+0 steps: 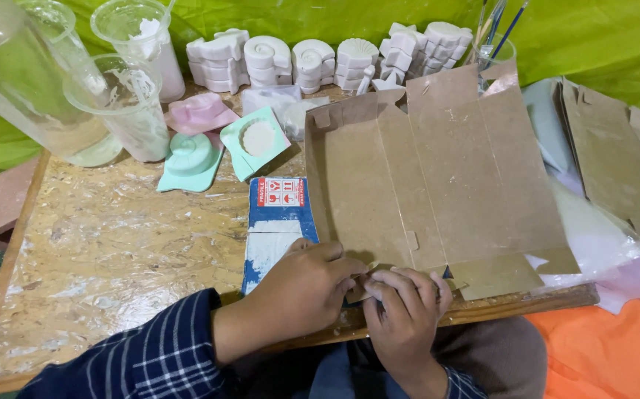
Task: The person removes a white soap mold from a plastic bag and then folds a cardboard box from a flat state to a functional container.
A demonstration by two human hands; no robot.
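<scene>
Cardboard fills the middle of our view: one flattened box blank [438, 185], brown and creased into four long panels with small flaps at the far and near ends, lying inside-up on the chipboard table [105, 251]. Its blue printed outer face [275, 222] shows at the left, where one panel is folded over, smeared with white. We count two hands on it, both at the near edge. Our left hand [301, 288] lies curled over the near left corner, and our right hand [405, 307] sits just beside it, fingers pinched on a small near flap; the fingertips of the two meet. Exactly how much card is clamped between them we cannot tell, since the knuckles hide it.

Further off, along the far edge, we count five stacks of white plaster casts [320, 59], shell shapes mostly, though the rightmost stack may be two. At the far left stand four clear plastic cups [124, 111], streaked white. Between cups and cardboard lie three coloured moulds: two mint green [190, 162] and one pink [198, 112]. One glass of brushes [493, 44] stands behind the blank. More flattened cardboard [615, 162] lies at the right, off the table.
</scene>
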